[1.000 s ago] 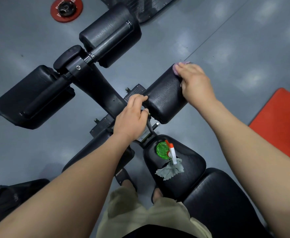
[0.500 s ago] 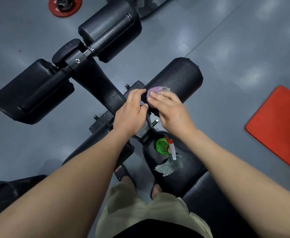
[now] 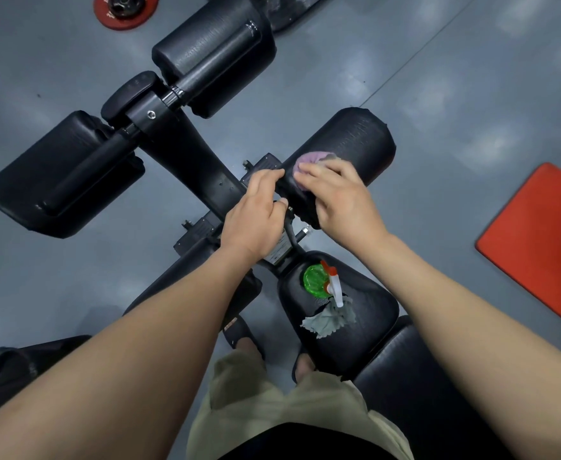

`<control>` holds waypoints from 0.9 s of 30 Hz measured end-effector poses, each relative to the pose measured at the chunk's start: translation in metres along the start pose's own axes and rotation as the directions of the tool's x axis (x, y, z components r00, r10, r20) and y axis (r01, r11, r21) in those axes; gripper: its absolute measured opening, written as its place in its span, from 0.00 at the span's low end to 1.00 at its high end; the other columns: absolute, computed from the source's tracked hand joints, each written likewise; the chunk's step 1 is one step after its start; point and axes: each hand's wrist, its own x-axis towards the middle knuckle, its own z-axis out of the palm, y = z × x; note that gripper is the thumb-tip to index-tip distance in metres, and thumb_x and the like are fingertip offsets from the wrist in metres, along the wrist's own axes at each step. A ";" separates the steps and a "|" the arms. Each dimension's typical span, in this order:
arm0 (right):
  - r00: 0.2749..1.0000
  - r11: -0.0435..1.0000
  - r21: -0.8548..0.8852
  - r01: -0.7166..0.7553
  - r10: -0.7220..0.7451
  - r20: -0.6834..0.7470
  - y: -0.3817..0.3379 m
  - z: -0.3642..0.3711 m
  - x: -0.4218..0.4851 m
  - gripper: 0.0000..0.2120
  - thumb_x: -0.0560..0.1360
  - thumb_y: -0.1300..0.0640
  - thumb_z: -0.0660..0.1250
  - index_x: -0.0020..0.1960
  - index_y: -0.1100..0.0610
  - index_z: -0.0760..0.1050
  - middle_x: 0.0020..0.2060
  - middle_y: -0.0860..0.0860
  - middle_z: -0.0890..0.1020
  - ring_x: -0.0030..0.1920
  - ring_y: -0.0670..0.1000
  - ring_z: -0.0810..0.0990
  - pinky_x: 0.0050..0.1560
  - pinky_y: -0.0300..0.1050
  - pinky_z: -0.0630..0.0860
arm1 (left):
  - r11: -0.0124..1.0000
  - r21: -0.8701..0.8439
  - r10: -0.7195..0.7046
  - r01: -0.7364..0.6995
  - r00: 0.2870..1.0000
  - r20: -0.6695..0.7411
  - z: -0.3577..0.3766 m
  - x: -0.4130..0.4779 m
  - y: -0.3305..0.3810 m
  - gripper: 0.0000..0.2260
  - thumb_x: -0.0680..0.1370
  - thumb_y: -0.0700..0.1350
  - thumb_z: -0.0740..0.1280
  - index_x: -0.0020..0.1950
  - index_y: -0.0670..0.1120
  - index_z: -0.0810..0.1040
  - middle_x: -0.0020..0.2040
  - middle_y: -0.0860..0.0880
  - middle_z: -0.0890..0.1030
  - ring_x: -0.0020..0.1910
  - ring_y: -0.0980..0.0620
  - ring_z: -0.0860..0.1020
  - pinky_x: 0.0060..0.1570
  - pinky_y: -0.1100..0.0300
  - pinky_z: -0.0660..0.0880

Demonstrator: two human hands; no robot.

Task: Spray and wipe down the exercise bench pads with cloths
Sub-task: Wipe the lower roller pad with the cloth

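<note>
My right hand (image 3: 337, 197) presses a pink cloth (image 3: 309, 160) onto the near end of a black roller pad (image 3: 355, 141) of the exercise bench. My left hand (image 3: 256, 217) grips the inner end of that roller pad beside the bench frame (image 3: 186, 154). A green spray bottle (image 3: 317, 278) with a white and orange trigger head lies on the black seat pad (image 3: 362, 327), next to a crumpled grey cloth (image 3: 330, 318).
Two more black roller pads (image 3: 216, 51) (image 3: 60, 174) stick out from the frame farther away. A red weight plate (image 3: 124, 9) lies on the grey floor at the top left, a red mat (image 3: 544, 240) at the right. My sandalled feet (image 3: 242, 340) stand below the seat.
My right hand slid the pink cloth from the far end of the roller pad to its near end, beside my left hand. My left hand kept its grip.
</note>
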 end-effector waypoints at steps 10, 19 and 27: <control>0.994 0.994 0.046 -0.102 0.104 -0.024 -0.002 0.005 -0.035 0.22 0.75 0.67 0.61 0.66 0.57 0.80 0.65 0.51 0.81 0.58 0.60 0.75 0.65 0.45 0.74 | 1.000 0.008 0.018 -0.018 1.000 -0.013 -0.001 -0.002 0.001 0.19 0.83 0.49 0.58 0.75 0.57 0.65 0.73 0.61 0.63 0.60 0.52 0.76 0.56 0.51 0.71; 0.998 0.995 -0.071 -0.065 0.066 0.023 0.014 -0.008 0.019 0.13 0.77 0.60 0.63 0.57 0.50 0.82 0.60 0.41 0.82 0.60 0.53 0.77 0.60 0.55 0.76 | 1.000 0.004 0.015 -0.015 1.000 -0.017 -0.001 -0.002 0.002 0.18 0.83 0.48 0.59 0.74 0.56 0.67 0.73 0.60 0.64 0.59 0.49 0.76 0.55 0.51 0.71; 0.986 0.993 -0.081 0.089 -0.076 0.151 0.003 0.001 0.013 0.16 0.76 0.63 0.63 0.61 0.54 0.82 0.61 0.45 0.82 0.63 0.54 0.76 0.62 0.51 0.75 | 1.000 0.017 0.024 -0.023 1.000 -0.013 -0.001 -0.001 0.002 0.18 0.83 0.49 0.58 0.73 0.57 0.66 0.72 0.59 0.64 0.58 0.49 0.77 0.52 0.51 0.70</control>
